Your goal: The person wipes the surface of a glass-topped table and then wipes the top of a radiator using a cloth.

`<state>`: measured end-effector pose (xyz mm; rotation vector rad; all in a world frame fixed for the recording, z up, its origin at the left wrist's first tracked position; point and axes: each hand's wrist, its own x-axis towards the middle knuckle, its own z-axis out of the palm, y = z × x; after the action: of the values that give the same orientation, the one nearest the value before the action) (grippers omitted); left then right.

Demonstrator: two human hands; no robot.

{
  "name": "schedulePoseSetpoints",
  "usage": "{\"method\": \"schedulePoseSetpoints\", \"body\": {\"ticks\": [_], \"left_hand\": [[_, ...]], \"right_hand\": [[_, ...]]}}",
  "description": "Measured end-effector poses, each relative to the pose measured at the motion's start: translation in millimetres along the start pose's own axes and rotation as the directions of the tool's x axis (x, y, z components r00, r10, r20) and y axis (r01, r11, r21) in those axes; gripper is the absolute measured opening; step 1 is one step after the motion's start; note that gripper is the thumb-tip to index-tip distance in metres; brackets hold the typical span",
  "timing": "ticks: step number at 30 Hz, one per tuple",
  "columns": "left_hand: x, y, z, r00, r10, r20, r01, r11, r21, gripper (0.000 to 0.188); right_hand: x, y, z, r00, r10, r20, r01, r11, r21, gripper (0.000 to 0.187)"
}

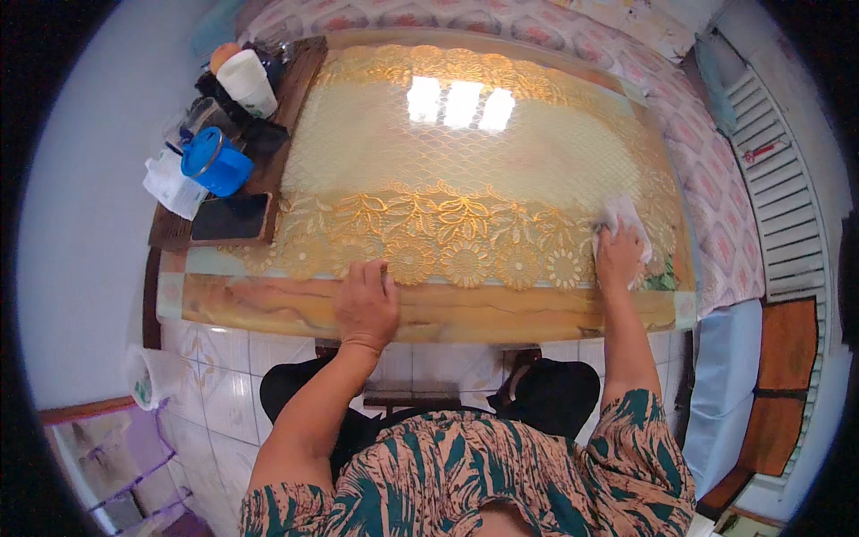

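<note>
A table (429, 309) stretches out before me, covered with a clear sheet over a gold, lace-patterned tablecloth (465, 228). At the table's right side my right hand (619, 259) presses down on a crumpled white cloth (624, 213), its fingers bent over it. The cloth lies against the patterned surface near the right border. My left hand (367, 304) rests on the near edge of the table, left of the middle. It holds nothing, and its fingers point forward, slightly bent, against the surface.
On a dark wooden tray (300, 98) at the left stand a blue cup (217, 163), a white roll (246, 82), a white packet (174, 185) and a dark phone-like slab (230, 217). A pink-patterned sofa cover (716, 210) borders the far and right sides.
</note>
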<state>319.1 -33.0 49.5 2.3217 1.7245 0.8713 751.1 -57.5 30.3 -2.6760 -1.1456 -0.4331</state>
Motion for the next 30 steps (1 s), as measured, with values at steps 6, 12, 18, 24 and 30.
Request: {"method": "schedulePoseSetpoints", "body": {"ticks": [6, 12, 18, 24, 30], "left_hand": [[2, 6, 2, 1.0, 0.02, -0.005, -0.019, 1.0, 0.021, 0.024], [0, 0, 2, 0.999, -0.02, -0.031, 0.021, 0.999, 0.028, 0.016], [-3, 1, 7, 0.999, -0.051, -0.005, 0.051, 0.997, 0.058, 0.014], [-2, -4, 5, 0.999, -0.021, -0.04, 0.023, 0.999, 0.049, 0.015], [-3, -6, 1, 0.998, 0.022, -0.053, -0.022, 1.0, -0.004, 0.017]], "right_hand": [[-13, -152, 14, 0.875, -0.465, -0.134, 0.483, 0.856, 0.185, 0.055], [-129, -274, -53, 0.547, -0.825, -0.141, 0.798, 0.463, 0.385, 0.057], [-90, -210, -33, 0.701, -0.708, -0.084, 0.674, 0.62, 0.402, 0.058], [-49, -34, -36, 0.944, -0.327, -0.053, 0.33, 0.915, 0.23, 0.059], [-105, -40, -66, 0.989, -0.122, 0.079, 0.12, 0.992, 0.027, 0.058]]}}
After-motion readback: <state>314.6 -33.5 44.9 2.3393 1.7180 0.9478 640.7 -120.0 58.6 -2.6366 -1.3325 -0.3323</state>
